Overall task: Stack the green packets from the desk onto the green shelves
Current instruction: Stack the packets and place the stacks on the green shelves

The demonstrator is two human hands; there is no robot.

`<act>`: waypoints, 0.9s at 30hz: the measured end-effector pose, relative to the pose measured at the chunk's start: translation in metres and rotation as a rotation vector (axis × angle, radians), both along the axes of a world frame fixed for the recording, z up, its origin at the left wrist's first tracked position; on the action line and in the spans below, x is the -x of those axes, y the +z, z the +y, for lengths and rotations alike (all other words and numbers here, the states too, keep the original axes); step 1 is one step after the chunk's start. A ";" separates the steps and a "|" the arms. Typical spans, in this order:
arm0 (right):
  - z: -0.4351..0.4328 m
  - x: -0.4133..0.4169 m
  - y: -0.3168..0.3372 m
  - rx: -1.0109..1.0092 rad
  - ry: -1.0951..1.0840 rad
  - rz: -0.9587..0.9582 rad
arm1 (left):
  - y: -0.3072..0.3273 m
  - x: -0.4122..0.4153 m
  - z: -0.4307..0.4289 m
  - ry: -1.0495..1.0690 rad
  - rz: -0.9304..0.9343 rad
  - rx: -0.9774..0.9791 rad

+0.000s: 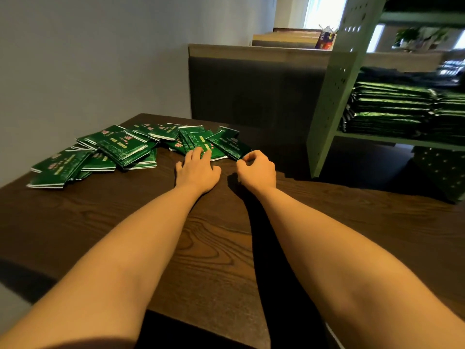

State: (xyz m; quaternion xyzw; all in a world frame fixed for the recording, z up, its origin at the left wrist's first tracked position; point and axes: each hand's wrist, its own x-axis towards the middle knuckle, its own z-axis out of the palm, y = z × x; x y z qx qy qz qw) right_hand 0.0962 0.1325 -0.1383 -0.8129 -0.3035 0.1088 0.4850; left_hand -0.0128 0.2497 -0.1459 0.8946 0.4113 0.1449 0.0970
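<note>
Several green packets [120,147] lie spread in a loose heap along the far left of the dark wooden desk [206,238]. My left hand [197,171] lies flat with straight fingers on the near edge of one packet [201,143]. My right hand [256,170] has curled fingers at the near corner of the rightmost packet [230,144] and seems to pinch it. The green shelves [392,141] stand at the right, and one shelf bears neat stacks of green packets [392,107].
A grey wall runs along the left of the desk. Behind the desk stands a dark partition [251,86] with a wooden top. The shelf unit's perforated green side panel [334,96] faces the desk. A dotted dark box [442,172] sits under the shelf.
</note>
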 end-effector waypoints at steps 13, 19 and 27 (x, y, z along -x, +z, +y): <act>0.009 -0.003 -0.007 0.042 -0.008 -0.085 | -0.001 0.011 0.000 0.243 -0.321 0.066; 0.003 0.004 -0.003 0.044 0.041 -0.099 | 0.004 0.024 -0.004 0.144 -0.749 0.293; 0.000 0.006 0.004 0.107 0.084 -0.119 | 0.020 0.038 -0.015 0.217 -1.127 0.589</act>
